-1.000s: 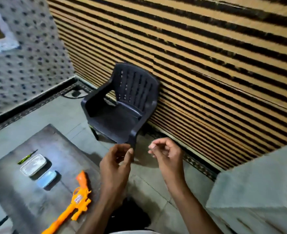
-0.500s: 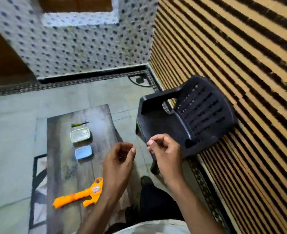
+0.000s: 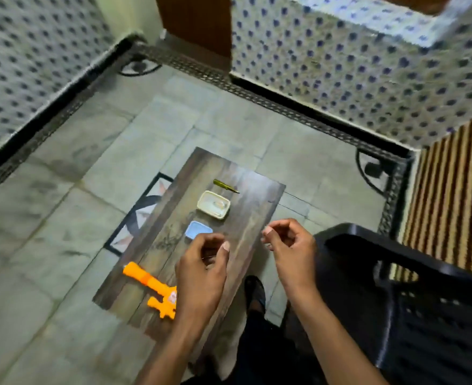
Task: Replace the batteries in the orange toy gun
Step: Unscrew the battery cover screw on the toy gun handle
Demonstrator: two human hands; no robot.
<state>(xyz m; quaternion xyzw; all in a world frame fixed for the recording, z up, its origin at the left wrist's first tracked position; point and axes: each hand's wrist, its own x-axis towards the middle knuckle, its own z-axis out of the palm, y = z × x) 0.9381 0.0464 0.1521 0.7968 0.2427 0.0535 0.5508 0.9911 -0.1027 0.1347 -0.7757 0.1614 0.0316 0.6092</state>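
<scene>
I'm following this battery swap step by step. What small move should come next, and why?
Probably lower the left hand onto the orange toy gun and pick it up. Both hands hold nothing, the right hand hovering too, and the gun lies untouched on the table, just below the left hand.

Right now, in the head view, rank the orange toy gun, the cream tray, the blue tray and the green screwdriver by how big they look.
1. Orange toy gun, clearly largest, though the left hand hides its rear.
2. Cream tray.
3. Green screwdriver and blue tray: unsure, since the screwdriver is long but thin and the hand partly covers the blue tray.
</scene>
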